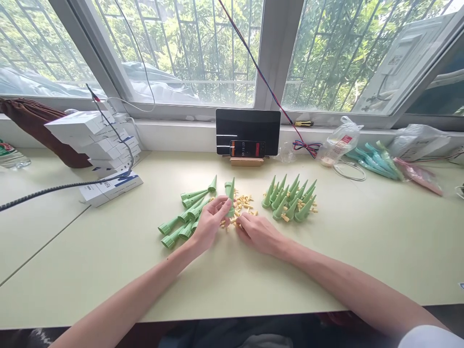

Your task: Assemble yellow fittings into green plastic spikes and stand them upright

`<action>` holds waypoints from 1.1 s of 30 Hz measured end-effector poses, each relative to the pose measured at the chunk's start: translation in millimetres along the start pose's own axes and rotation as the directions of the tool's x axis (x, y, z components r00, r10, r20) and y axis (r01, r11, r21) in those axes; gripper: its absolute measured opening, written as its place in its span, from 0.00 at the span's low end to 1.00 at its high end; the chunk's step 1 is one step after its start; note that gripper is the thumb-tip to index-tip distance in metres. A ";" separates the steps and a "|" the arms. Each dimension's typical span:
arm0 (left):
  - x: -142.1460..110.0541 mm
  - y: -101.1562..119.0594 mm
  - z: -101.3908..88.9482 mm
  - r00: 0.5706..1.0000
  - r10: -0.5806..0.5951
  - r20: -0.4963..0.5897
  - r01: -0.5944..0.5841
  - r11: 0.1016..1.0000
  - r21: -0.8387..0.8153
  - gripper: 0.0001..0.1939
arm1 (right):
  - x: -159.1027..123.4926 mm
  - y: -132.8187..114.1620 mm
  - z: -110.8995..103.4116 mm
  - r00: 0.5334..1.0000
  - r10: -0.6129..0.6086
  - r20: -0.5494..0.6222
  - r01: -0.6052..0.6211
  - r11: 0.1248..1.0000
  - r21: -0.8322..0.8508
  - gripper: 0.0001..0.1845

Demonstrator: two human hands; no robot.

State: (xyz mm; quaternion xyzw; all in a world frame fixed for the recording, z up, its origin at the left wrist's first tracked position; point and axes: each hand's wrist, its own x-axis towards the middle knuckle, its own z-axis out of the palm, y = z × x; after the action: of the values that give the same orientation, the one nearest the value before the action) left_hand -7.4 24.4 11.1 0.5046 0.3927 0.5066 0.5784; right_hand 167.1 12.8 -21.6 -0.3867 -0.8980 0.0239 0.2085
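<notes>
Bench (311, 290): pale; clock directions run from the yellow pegs (244, 200), twelve toward the window (181, 53).
Boxes (81, 126): white, stacked at ten, a dark cable (72, 188) crossing them.
Phone (250, 149): propped at twelve, in front of a black tablet (248, 124).
Plastic bag (337, 137): at two, near the sill.
Lying spikes (170, 227): green, loosely grouped at nine; the left hand (210, 220) hides some.
Standing spikes (290, 198): green, clustered at three, near the right hand (259, 233).
Held spike (232, 195): green, tip up at ten, left fingers clamped on it just beside the pegs.
Right fingers (243, 223): drawn close together at six, by the pegs' near edge; whether they pinch one, I cannot tell.
</notes>
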 end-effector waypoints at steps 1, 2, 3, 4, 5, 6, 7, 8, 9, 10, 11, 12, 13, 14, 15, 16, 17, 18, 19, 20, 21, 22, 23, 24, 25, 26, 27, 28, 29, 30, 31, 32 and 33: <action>0.0 0.1 -0.3 1.000 0.000 -0.002 0.000 1.000 0.001 0.15 | -0.1 0.5 0.5 1.000 -0.001 -0.008 0.001 1.000 0.012 0.09; -0.1 0.3 -0.6 1.000 0.002 -0.002 -0.002 1.000 0.001 0.15 | -0.2 1.2 1.2 1.000 -0.001 -0.018 0.001 1.000 0.026 0.08; -0.1 0.5 -0.8 1.000 0.005 -0.002 -0.005 1.000 -0.002 0.15 | -0.4 1.8 2.0 1.000 0.001 -0.031 0.000 0.999 0.042 0.08; -0.2 0.9 -0.8 1.000 0.010 -0.001 -0.010 1.000 -0.007 0.15 | -0.6 2.4 2.9 0.999 0.002 -0.048 0.001 0.998 0.060 0.08; -0.2 1.3 -0.7 1.000 0.016 -0.001 -0.016 1.000 -0.014 0.15 | -0.7 2.9 3.7 0.998 0.000 -0.069 0.006 0.997 0.081 0.08; -0.2 1.8 -0.3 1.000 0.024 0.001 -0.024 0.999 -0.022 0.15 | -0.9 3.4 4.4 0.996 -0.004 -0.093 0.013 0.994 0.105 0.08; -0.1 2.2 0.1 0.999 0.033 0.003 -0.033 0.999 -0.029 0.15 | -1.0 3.7 4.9 0.993 -0.006 -0.118 0.021 0.991 0.131 0.07; -0.1 2.6 0.7 0.999 0.044 0.005 -0.043 0.998 -0.034 0.15 | -1.1 4.1 5.3 0.990 -0.006 -0.142 0.029 0.987 0.159 0.07; -0.1 2.8 1.2 0.998 0.055 0.006 -0.055 0.998 -0.038 0.15 | -1.1 4.5 5.6 0.986 -0.006 -0.167 0.038 0.982 0.188 0.07; 0.0 2.9 1.8 0.998 0.068 0.007 -0.067 0.997 -0.039 0.15 | -1.1 5.0 6.0 0.982 -0.004 -0.189 0.045 0.975 0.215 0.07; 0.0 2.9 2.2 0.997 0.080 0.007 -0.079 0.996 -0.039 0.15 | -1.1 5.6 6.4 0.978 0.004 -0.211 0.048 0.969 0.241 0.08; -0.1 2.8 2.6 0.996 0.090 0.006 -0.090 0.995 -0.039 0.15 | -1.1 6.4 6.9 0.972 0.018 -0.233 0.046 0.964 0.263 0.08; -0.1 2.7 2.9 0.995 0.097 0.006 -0.096 0.995 -0.040 0.15 | -1.1 7.3 7.5 0.966 0.038 -0.257 0.037 0.959 0.281 0.07; -0.2 2.7 3.1 0.995 0.102 0.007 -0.101 0.994 -0.040 0.14 | -1.0 8.2 8.1 0.958 0.064 -0.280 0.022 0.955 0.295 0.08; -0.3 2.7 3.2 0.995 0.104 0.009 -0.104 0.994 -0.042 0.15 | -1.0 9.0 8.6 0.950 0.092 -0.298 0.004 0.952 0.306 0.10; -0.4 2.7 3.2 0.994 0.105 0.011 -0.104 0.994 -0.044 0.15 | -0.9 9.7 8.7 0.942 0.117 -0.314 -0.013 0.949 0.314 0.12; -0.5 2.8 3.2 0.994 0.105 0.013 -0.104 0.993 -0.046 0.15 | -0.8 10.2 8.5 0.933 0.135 -0.333 -0.024 0.948 0.318 0.14; -0.6 2.9 3.0 0.994 0.105 0.014 -0.104 0.993 -0.047 0.15 | -0.7 10.6 7.8 0.925 0.144 -0.351 -0.027 0.948 0.318 0.16; -0.7 3.0 2.7 0.994 0.105 0.015 -0.105 0.994 -0.045 0.15 | -0.6 10.7 6.9 0.918 0.144 -0.369 -0.023 0.949 0.314 0.17; -0.8 3.0 2.4 0.994 0.105 0.017 -0.104 0.994 -0.037 0.14 | -0.5 10.7 5.8 0.912 0.137 -0.387 -0.013 0.952 0.305 0.17; -0.9 2.9 2.0 0.995 0.102 0.021 -0.101 0.995 -0.022 0.14 | -0.6 10.7 4.7 0.903 0.128 -0.411 0.000 0.955 0.298 0.17; -1.1 2.6 1.6 0.995 0.098 0.027 -0.098 0.995 -0.003 0.14 | -0.8 10.5 3.8 0.892 0.120 -0.435 0.015 0.955 0.295 0.16; -1.5 2.2 1.2 0.995 0.094 0.036 -0.095 0.995 0.020 0.14 | -1.1 10.3 3.2 0.881 0.118 -0.459 0.030 0.953 0.302 0.16; -1.9 1.7 1.1 0.995 0.090 0.045 -0.092 0.995 0.043 0.15 | -1.5 10.0 3.0 0.867 0.126 -0.481 0.041 0.946 0.321 0.14; -2.4 0.9 1.1 0.995 0.085 0.053 -0.089 0.994 0.064 0.15 | -2.0 9.6 3.0 0.853 0.142 -0.503 0.051 0.935 0.351 0.13; -2.9 0.0 1.3 0.995 0.081 0.060 -0.086 0.993 0.081 0.15 | -2.6 9.1 3.3 0.840 0.162 -0.518 0.062 0.919 0.389 0.11; -3.5 -1.0 1.7 0.995 0.077 0.068 -0.083 0.992 0.096 0.15 | -3.2 8.6 3.8 0.831 0.182 -0.525 0.073 0.900 0.429 0.10; -4.1 -2.1 2.2 0.994 0.073 0.079 -0.081 0.991 0.109 0.15 | -3.7 8.1 4.2 0.827 0.197 -0.527 0.085 0.882 0.464 0.09; -4.8 -3.3 2.9 0.993 0.069 0.091 -0.079 0.990 0.120 0.15 | -4.2 7.6 4.6 0.824 0.206 -0.527 0.096 0.867 0.489 0.08; -5.4 -4.4 3.7 0.992 0.065 0.104 -0.078 0.989 0.128 0.15 | -4.5 7.3 4.8 0.821 0.209 -0.531 0.104 0.860 0.499 0.07; -6.0 -5.5 4.6 0.991 0.062 0.115 -0.078 0.988 0.135 0.15 | -4.7 7.2 5.0 0.818 0.205 -0.538 0.110 0.862 0.495 0.06; -6.6 -6.3 5.5 0.990 0.060 0.124 -0.078 0.987 0.140 0.15 | -4.7 7.3 5.2 0.811 0.198 -0.551 0.112 0.872 0.477 0.05; -7.1 -7.0 6.3 0.990 0.059 0.130 -0.077 0.987 0.142 0.15 | -4.6 7.6 5.3 0.802 0.185 -0.568 0.114 0.885 0.450 0.04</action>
State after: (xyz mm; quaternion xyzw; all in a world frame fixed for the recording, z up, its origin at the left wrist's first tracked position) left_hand -1.2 16.4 5.0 0.5898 0.3743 0.4631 0.5455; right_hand 173.1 15.5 -29.7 -0.3304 -0.7462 0.1186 0.5656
